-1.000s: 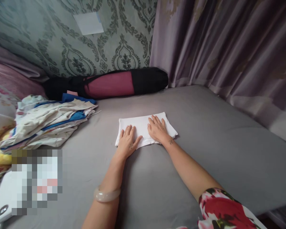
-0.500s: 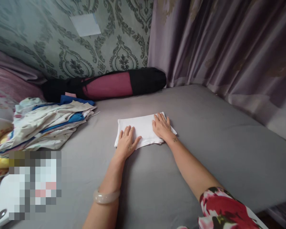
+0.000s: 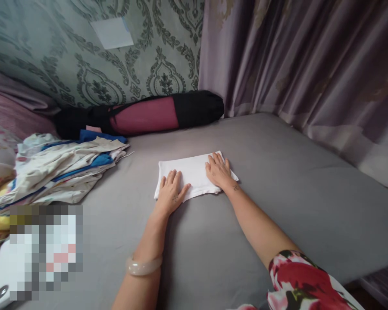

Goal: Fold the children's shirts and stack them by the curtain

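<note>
A white folded cloth (image 3: 194, 172), roughly rectangular, lies flat on the grey bed sheet (image 3: 200, 245). My left hand (image 3: 172, 191) rests palm down on its near left part, fingers stretched out and thumb apart. On the right end of the cloth lies my right hand (image 3: 218, 171), also flat with the fingers extended. Neither hand grips anything. Parts of the cloth's near edge and right end are hidden beneath the hands. A pale bangle (image 3: 144, 266) circles my left wrist.
At the left lies a heap of white and blue clothes (image 3: 67, 168). A long black and maroon bag (image 3: 145, 115) stretches along the patterned wall. A white device (image 3: 11, 267), partly pixelated, is at the lower left. Purple curtains (image 3: 297, 64) hang at the right.
The view has shifted very slightly. Both hands stay in the same places on the white cloth, which looks unchanged.
</note>
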`<state>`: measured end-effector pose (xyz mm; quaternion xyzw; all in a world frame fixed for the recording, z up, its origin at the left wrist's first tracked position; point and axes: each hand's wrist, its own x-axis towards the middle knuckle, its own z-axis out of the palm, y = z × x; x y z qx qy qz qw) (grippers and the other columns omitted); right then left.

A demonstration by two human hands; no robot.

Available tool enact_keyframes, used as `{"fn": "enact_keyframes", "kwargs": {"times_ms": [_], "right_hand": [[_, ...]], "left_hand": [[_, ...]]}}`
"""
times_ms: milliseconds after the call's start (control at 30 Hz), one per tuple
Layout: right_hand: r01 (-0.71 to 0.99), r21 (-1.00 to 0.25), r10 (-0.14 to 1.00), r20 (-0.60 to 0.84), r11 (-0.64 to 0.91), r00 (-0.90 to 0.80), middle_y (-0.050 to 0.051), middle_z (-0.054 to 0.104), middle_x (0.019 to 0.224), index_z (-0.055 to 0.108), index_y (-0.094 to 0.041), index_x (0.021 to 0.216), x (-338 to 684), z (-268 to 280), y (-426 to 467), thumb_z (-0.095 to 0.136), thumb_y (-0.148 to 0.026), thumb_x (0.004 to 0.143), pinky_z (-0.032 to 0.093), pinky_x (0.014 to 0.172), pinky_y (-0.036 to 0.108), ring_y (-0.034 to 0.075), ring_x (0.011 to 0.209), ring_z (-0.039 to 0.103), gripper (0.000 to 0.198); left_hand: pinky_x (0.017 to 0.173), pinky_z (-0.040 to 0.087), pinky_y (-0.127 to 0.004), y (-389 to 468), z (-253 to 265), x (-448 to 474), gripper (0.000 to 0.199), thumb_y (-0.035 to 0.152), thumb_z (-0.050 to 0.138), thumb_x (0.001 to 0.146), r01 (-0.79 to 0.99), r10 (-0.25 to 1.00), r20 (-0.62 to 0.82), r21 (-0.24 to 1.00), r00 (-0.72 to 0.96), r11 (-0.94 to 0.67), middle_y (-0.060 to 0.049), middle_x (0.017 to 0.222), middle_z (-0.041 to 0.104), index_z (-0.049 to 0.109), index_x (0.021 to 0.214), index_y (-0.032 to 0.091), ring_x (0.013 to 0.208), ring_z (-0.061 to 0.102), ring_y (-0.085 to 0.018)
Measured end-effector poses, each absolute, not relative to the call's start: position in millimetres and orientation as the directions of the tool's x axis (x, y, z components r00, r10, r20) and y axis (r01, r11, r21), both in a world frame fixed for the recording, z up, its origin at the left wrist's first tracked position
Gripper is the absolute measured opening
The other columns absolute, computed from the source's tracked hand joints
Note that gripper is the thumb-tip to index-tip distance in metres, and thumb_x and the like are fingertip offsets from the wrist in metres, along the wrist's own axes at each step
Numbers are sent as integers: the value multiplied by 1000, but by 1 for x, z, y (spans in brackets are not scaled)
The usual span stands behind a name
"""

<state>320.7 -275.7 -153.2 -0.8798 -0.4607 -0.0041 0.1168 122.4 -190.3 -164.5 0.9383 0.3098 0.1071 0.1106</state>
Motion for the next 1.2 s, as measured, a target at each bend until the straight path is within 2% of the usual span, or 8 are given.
{"fn": "enact_keyframes", "kwargs": {"times_ms": [300,733,833,900,967,1033,1100,1200], "right_hand": [[719,-207,712,117,-664,692,18,29,155,37,-7,146,326,-154,-279,22,-38,99,17,113,55,31,143,22,57],[705,-225,707,87,-673,702,18,27,156,35,-8,146,326,-155,-278,23,-40,99,19,112,54,31,142,24,58],[693,-275,709,57,-666,703,18,27,156,37,-9,145,330,-154,-278,28,-39,99,18,113,56,30,142,25,56],[666,-367,709,23,-649,705,16,30,155,39,-11,145,339,-151,-279,35,-36,97,19,114,52,28,141,28,54],[586,-521,695,-19,-620,718,15,42,148,44,-13,142,353,-147,-281,42,-30,94,28,112,42,24,135,40,50],[456,-668,665,-79,-588,743,11,59,133,54,-16,132,368,-142,-286,45,-25,92,40,101,30,19,120,55,42],[380,-710,637,-125,-593,761,8,69,117,64,-15,120,383,-136,-293,44,-22,91,47,86,23,15,104,63,35],[315,-697,598,-201,-644,776,9,74,95,70,-11,103,398,-130,-304,47,-20,90,48,65,20,13,75,67,28]], "left_hand": [[117,19,-49,-190,-164,122,64,53,35,96,567,612,117,274,782,-777,-19,152,35,37,143,10,144,27,-28],[116,23,-50,-188,-165,123,55,50,39,95,554,619,179,308,765,-774,-17,148,42,42,138,15,140,35,-27],[114,30,-46,-184,-167,125,48,46,42,95,550,631,236,329,739,-767,-16,142,48,47,132,16,135,42,-26],[110,36,-41,-179,-169,126,43,43,43,94,549,643,285,346,711,-761,-17,137,52,52,126,15,130,47,-26],[105,41,-38,-173,-171,125,39,39,43,93,556,663,340,366,667,-746,-18,133,54,55,121,15,125,51,-26],[103,43,-39,-167,-172,124,36,35,43,92,583,701,383,389,602,-713,-17,131,56,57,119,15,122,54,-26],[101,44,-40,-161,-170,122,35,32,44,90,640,760,379,410,528,-650,-17,125,59,59,117,15,117,56,-26],[97,45,-41,-153,-162,118,38,33,45,88,774,870,281,401,405,-490,-18,113,65,63,114,12,110,59,-29]]}}
